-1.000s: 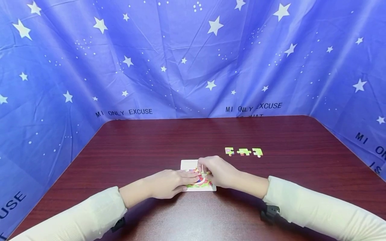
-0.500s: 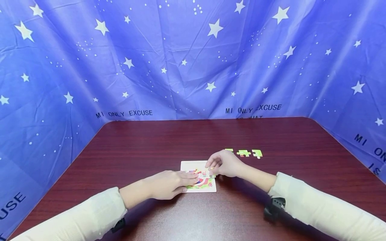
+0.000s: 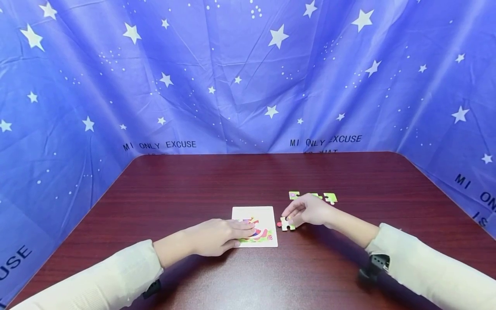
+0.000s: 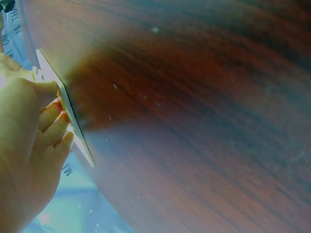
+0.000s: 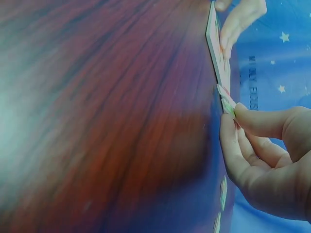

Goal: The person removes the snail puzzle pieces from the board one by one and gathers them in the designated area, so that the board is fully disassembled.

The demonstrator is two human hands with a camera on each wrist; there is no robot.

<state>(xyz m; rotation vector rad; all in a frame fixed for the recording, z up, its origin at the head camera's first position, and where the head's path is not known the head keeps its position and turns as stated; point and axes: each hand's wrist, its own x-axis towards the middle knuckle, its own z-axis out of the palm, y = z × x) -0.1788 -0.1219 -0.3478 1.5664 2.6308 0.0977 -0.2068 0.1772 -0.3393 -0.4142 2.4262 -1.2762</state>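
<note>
Cream sleeves [image 3: 116,267], a dark strap [image 3: 379,261] under each cuff, frame the near side. The left hand [image 3: 217,236] lies across the left part of a white puzzle board [image 3: 253,209], its fingers nearly straight and pressed on the face, gripping nothing that shows. Of what the board holds, a pink, purple and green section of picture [image 3: 265,234] fills the lower part; the upper band and much of the right side are bare white, and whatever lies beneath the fingers is hidden. Just beyond the board's right edge, the right hand [image 3: 311,209] pinches a puzzle piece [image 3: 285,224] between thumb and fingertips, with the red tab toward the board; whether its lower edge meets the tabletop [image 3: 186,181] I cannot tell. The step in hand looks like handling this one piece while the other hand steadies the board. The next move seems to call for a light, sure pinch, clear of the rim and of the loose pieces. Those are a row of three green pieces [image 3: 331,197] farther back, partly behind the right hand. A blue star-printed cloth [image 3: 232,56] hangs behind.
</note>
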